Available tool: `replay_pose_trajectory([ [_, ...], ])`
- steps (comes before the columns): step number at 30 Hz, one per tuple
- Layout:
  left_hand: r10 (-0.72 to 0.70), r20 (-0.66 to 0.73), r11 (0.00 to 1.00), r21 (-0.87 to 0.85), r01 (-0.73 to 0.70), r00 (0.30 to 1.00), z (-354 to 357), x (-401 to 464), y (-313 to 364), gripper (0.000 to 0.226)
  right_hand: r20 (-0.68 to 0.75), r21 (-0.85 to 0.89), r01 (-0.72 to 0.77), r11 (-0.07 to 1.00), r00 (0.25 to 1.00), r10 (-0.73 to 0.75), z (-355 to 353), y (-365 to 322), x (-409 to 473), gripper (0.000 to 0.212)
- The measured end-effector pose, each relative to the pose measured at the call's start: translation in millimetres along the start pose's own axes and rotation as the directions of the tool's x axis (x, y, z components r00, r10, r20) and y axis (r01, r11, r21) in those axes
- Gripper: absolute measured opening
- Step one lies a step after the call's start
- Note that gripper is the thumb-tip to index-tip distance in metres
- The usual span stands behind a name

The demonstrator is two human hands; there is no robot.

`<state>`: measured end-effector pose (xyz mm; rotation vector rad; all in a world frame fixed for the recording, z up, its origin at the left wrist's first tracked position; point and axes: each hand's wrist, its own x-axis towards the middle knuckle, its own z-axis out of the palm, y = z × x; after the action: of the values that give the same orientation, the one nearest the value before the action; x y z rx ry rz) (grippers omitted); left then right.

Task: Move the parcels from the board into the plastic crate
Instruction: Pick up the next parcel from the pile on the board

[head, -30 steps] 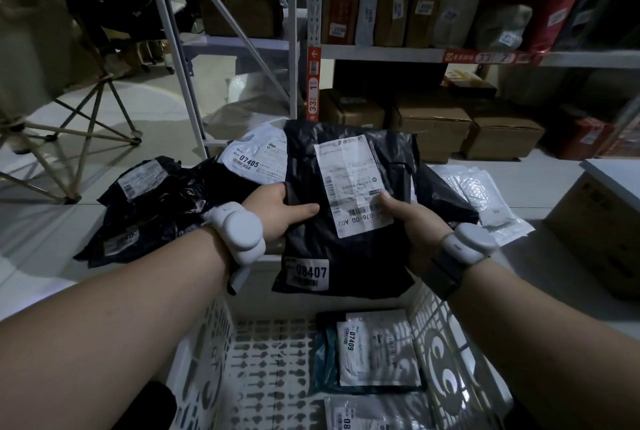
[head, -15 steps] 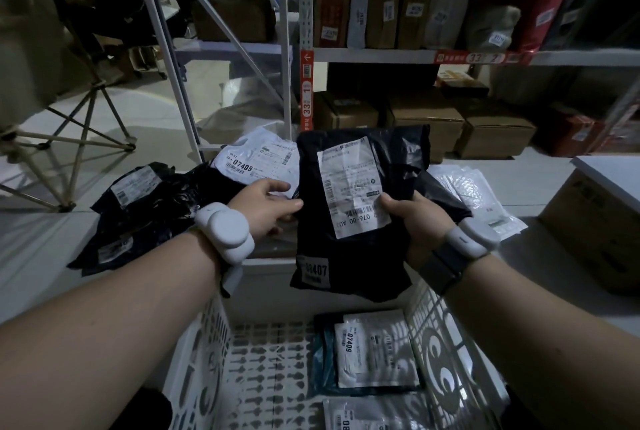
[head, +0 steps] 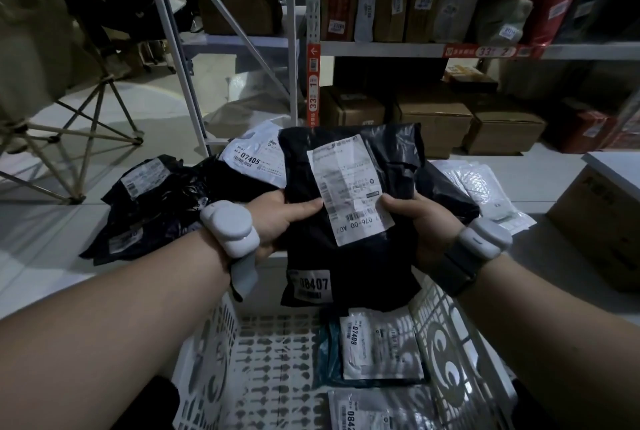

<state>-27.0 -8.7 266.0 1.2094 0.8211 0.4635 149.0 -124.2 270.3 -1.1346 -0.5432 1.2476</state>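
Two hands, left point(head: 277, 218) and right point(head: 420, 221), grip one black parcel point(head: 349, 221) above the crate point(head: 277, 353).
More parcels point(head: 162, 197) are left on the board point(head: 41, 239) behind.

You're holding the black parcel point(head: 349, 221): its corner sticker reads 08407, its white label 076-00 A02. Behind it, the white parcel point(head: 258, 155) shows 07405. Below it, the crate parcel point(head: 377, 343) reads 07409. Shelf tag point(head: 491, 51): 33, 2.

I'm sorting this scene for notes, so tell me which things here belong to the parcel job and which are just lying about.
Job: black parcel held by left hand and right hand; white parcel 07405; plastic crate.
Lying about: folding chair; shelf boxes.
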Motion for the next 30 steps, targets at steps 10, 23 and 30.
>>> replay_pose_trajectory([
  [10,0.129,-0.077,0.935,0.341,-0.096,0.989,-24,-6,-19,0.036,-0.193,-0.21,-0.021,0.977,0.981,-0.021,-20,15,-3,0.008],
  [23,0.076,-0.047,0.854,0.519,-0.04,0.996,-35,-14,-41,0.033,-0.09,-0.299,-0.048,0.953,0.996,0.023,-20,28,-24,0.015],
  [30,0.001,-0.037,0.84,0.542,0.019,0.999,-34,-20,-68,0.037,-0.234,-0.332,-0.11,0.937,0.972,0.031,-20,60,-30,0.014],
])
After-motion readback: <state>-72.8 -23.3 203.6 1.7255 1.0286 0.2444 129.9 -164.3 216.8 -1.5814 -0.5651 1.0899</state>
